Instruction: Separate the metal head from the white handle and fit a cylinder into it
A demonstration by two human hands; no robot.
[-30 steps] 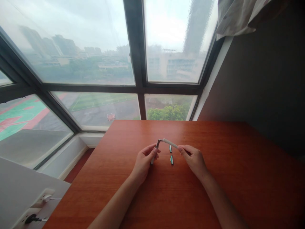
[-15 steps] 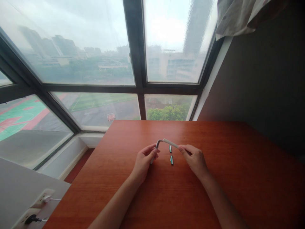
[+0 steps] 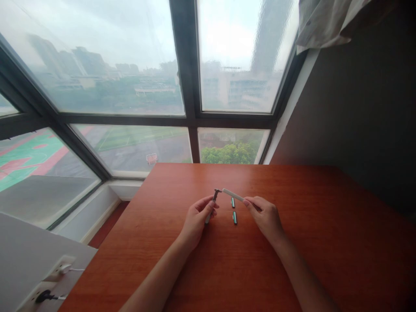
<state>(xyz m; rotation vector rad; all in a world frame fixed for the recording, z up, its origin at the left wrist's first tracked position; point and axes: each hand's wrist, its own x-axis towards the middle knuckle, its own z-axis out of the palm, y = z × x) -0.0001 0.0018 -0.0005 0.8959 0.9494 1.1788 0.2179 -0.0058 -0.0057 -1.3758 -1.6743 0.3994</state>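
My left hand [image 3: 196, 220] grips a thin razor handle [image 3: 210, 207] with a dark metal tip, held upright over the wooden table [image 3: 325, 242]. In my right hand [image 3: 265, 216] is a white rod-like handle [image 3: 232, 194], pinched at its near end and pointing left so its tip meets the other handle's tip. Two small teal razor cartridges lie on the table between my hands, one farther [image 3: 232, 202] and one nearer [image 3: 234, 218].
A large window [image 3: 130, 86] with dark frames rises beyond the table's far edge. A grey wall [image 3: 357, 108] stands on the right, with cloth [image 3: 325, 21] hanging at its top. A white power strip [image 3: 48, 281] with plugs sits at the lower left.
Nothing has really moved; both hands keep the two handles tip to tip, with only a tiny shift of the view.
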